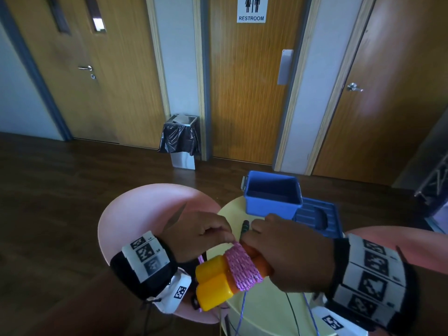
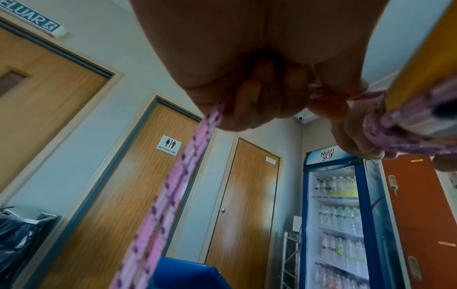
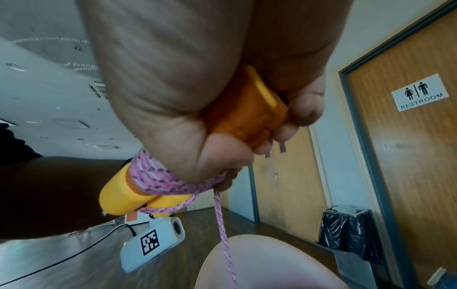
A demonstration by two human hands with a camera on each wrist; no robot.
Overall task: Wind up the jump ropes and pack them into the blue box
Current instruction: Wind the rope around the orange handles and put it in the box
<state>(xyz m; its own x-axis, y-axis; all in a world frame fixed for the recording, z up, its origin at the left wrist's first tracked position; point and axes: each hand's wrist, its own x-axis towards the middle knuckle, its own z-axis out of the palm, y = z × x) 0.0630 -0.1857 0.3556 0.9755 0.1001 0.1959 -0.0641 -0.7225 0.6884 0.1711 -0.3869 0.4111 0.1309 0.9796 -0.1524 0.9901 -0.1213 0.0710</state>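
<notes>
Two orange-and-yellow jump rope handles [image 1: 213, 281] lie side by side, with pink rope [image 1: 242, 264] wound round them in several turns. My right hand [image 1: 288, 253] grips the orange ends of the handles [image 3: 247, 115] above the round yellow table [image 1: 271, 309]. My left hand [image 1: 201, 232] pinches the pink rope [image 2: 188, 158] just left of the winding, and a loose length hangs down [image 3: 222, 223]. The blue box [image 1: 272, 196] stands open and empty at the table's far side, its lid [image 1: 317, 218] flat beside it on the right.
A dark-handled rope end [image 1: 244, 226] lies on the table by my right knuckles, and thin blue cord [image 1: 242, 309] trails down the near side. Pink chairs [image 1: 135, 209] stand left and right. A lined bin [image 1: 180, 139] sits against the far wall between wooden doors.
</notes>
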